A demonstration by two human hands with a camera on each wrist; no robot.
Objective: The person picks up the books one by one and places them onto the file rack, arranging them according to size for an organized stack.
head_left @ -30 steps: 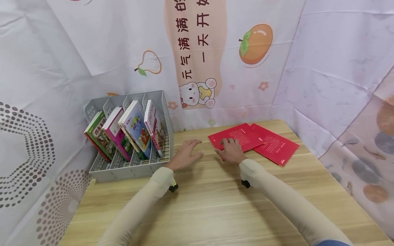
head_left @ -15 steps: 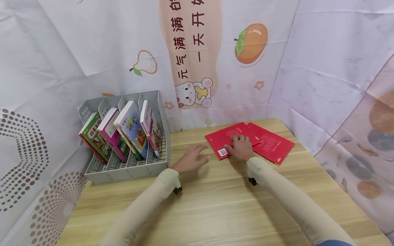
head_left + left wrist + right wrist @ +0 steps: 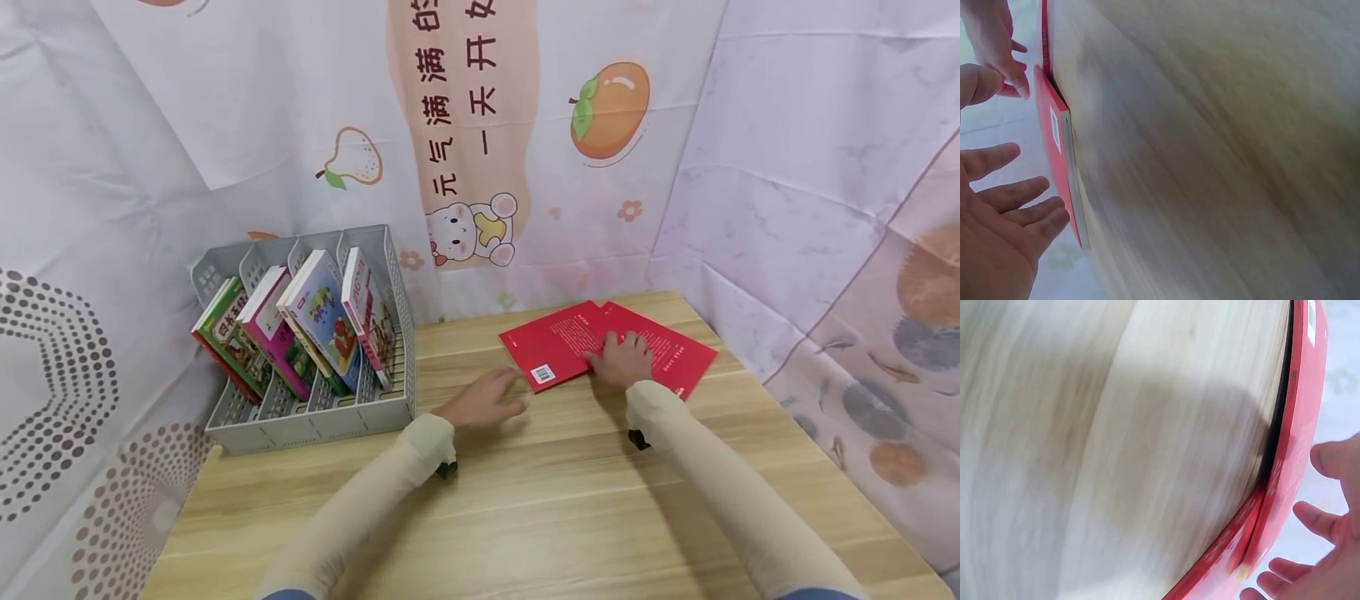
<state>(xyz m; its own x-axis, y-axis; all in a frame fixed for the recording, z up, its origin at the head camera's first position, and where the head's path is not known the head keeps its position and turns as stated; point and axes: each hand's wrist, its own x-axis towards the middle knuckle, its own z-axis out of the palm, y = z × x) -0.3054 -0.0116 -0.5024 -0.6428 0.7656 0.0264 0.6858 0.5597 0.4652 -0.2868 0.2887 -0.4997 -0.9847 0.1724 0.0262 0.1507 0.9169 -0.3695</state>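
Two thin red books lie flat and overlapping at the back right of the table. The left red book (image 3: 551,337) shows a white barcode label at its near corner. Partly beneath it, the right red book (image 3: 678,354) slants toward the right edge. My right hand (image 3: 624,360) hovers low where the two overlap; in the right wrist view its spread fingers (image 3: 1316,520) appear beside the covers, gripping nothing. My left hand (image 3: 483,400) is above the wood, left of the books. Its fingers (image 3: 1016,192) are extended and hold nothing in the left wrist view.
A grey slotted book rack (image 3: 315,427) stands at the back left, with several children's books leaning in its compartments, among them a blue-covered book (image 3: 330,312). Printed cloth (image 3: 300,83) hangs behind and at both sides of the wooden table (image 3: 517,508).
My right hand has moved right across the left red book to the overlap, uncovering its barcode label. The left hand has moved right, away from the rack. Both books look unmoved.
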